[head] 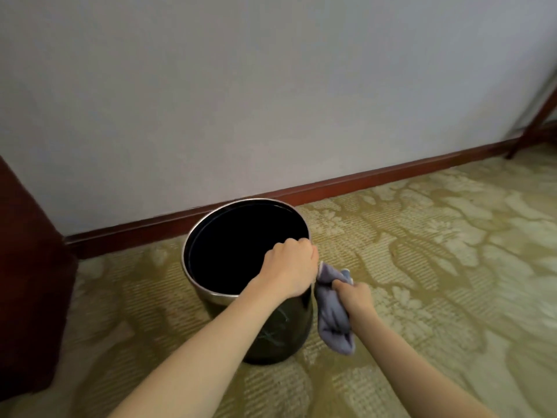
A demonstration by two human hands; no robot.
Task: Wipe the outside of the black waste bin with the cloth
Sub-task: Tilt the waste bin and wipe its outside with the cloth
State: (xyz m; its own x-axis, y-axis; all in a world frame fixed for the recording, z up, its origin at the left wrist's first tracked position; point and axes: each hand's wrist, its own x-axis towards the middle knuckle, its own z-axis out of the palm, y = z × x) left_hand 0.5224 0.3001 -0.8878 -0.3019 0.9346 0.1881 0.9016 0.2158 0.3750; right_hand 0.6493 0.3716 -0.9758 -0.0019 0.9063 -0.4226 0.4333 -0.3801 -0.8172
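Observation:
The black waste bin [280, 336] with a silver rim stands upright on the carpet near the wall, and its dark inside looks empty. My left hand [289, 267] reaches across the opening and grips the rim on the bin's right side. My right hand [354, 297] is closed on a crumpled blue-grey cloth [334, 321]. The cloth hangs against the bin's outer right wall, just below my left hand.
A dark wooden cabinet [27, 282] stands to the left of the bin. A red-brown skirting board [331, 182] runs along the white wall behind. A wooden furniture leg [530, 128] is at the far right. Patterned green-gold carpet [437, 267] spreads to the right.

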